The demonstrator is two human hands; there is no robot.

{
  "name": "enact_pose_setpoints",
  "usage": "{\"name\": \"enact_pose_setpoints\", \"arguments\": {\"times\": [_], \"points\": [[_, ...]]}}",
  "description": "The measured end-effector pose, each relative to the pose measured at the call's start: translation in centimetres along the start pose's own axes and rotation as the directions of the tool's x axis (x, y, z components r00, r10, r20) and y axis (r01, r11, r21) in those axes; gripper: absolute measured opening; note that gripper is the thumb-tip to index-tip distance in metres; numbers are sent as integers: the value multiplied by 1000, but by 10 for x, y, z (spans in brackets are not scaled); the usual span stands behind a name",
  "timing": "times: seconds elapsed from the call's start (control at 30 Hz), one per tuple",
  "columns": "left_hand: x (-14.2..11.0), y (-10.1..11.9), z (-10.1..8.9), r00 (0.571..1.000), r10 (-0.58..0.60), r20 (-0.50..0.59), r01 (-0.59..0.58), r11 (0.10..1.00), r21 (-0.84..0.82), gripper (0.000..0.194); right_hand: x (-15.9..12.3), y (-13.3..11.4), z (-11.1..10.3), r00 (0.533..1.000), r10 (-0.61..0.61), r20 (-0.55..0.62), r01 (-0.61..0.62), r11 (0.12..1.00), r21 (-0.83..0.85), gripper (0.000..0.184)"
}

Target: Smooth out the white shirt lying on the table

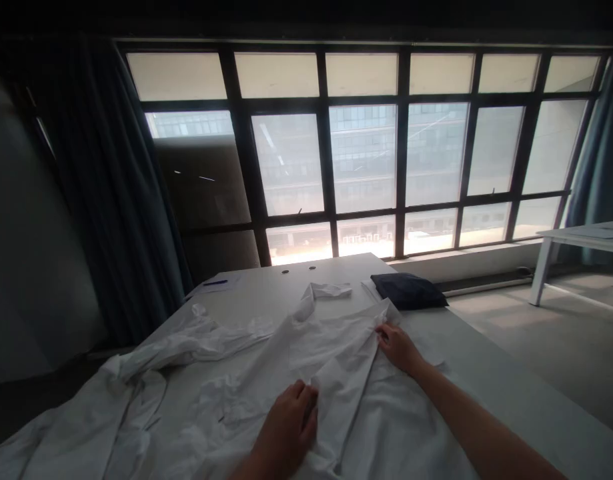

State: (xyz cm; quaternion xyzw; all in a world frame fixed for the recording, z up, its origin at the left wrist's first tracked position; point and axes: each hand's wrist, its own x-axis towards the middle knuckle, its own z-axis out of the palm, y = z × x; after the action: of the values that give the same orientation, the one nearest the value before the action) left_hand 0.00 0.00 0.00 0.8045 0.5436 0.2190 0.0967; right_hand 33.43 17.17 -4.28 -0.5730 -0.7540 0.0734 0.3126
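A crumpled white shirt (336,353) lies spread over the white table (266,290), with its collar (327,291) towards the window. My left hand (289,427) is curled on a fold of the cloth near the front of the table, its fingers gathering the fabric. Farther up, my right hand (396,348) pinches the shirt's front edge between fingers and thumb. One long sleeve (186,341) trails away to the left in loose folds.
A folded dark navy cloth (409,291) sits at the far table edge, and a sheet of paper with a blue pen (215,283) lies at the far left. Beyond the table are a large window (361,153), dark curtains, and another white table (581,239) at right.
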Motion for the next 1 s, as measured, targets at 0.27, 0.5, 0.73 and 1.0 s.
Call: {"name": "enact_pose_setpoints", "arguments": {"times": [0.27,0.5,0.73,1.0], "points": [[0,0,0,1000,0,6,0,1000,-5,26,0,1,-1,1000,16,15,-16,1000,-8,27],[0,-2,2,1000,12,-10,-12,1000,-2,25,0,-1,-3,1000,9,29,-8,999,-35,27],[-2,-15,9,999,41,-7,-41,999,28,32,-8,-14,-4,998,22,54,-13,987,-163,28],[-3,-20,9,994,23,104,-34,994,100,58,-42,-84,28,987,-27,159,66,967,-247,43]]}}
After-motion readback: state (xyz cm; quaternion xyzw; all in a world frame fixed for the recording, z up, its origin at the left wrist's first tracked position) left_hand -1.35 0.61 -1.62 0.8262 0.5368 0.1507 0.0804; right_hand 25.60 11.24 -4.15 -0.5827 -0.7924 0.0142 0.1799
